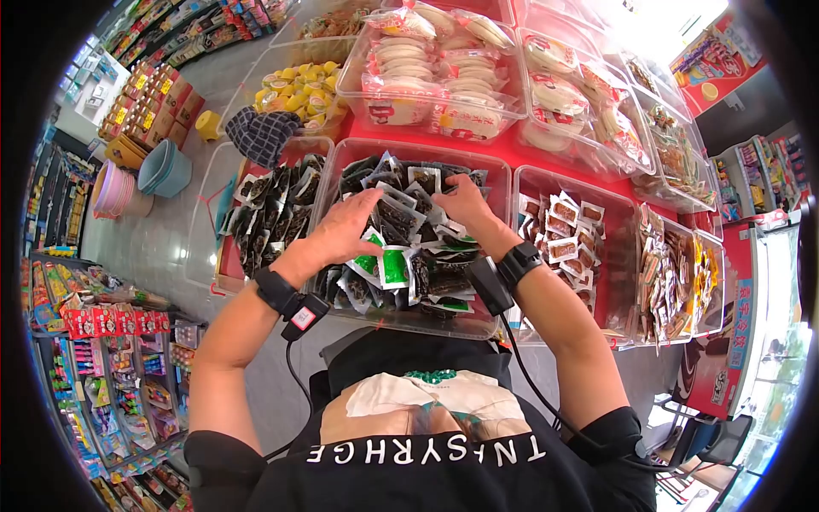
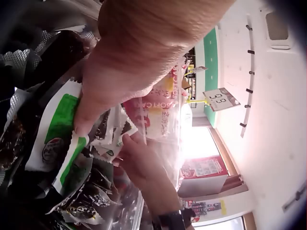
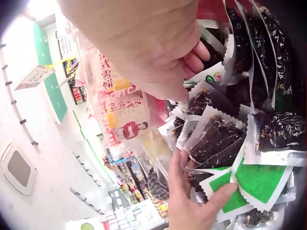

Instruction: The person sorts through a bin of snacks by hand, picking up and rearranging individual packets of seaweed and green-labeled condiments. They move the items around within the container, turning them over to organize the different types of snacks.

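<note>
A clear tub [image 1: 503, 183] holds a heap of dark snack packets with clear fronts, some with green-and-white backs. My left hand [image 1: 341, 229] is spread over the heap, its fingers straight against dark packets. Its thumb rests on a green-backed packet [image 2: 60, 120], with another green-backed packet [image 3: 261, 179] beside it in the right wrist view. Toward the tub's far right, my right hand [image 1: 467, 205] reaches among the packets. It pinches the edge of a small white packet [image 3: 207, 74] with a green mark between thumb and curled fingers.
Left of the tub is another bin of dark packets [image 1: 277, 209], with a dark checked cloth [image 1: 260, 136] over its far edge. Smaller brown packets [image 1: 563, 230] fill the bin at right. Bagged round crackers [image 1: 401, 72] stand behind. Cables run from both wrist cameras.
</note>
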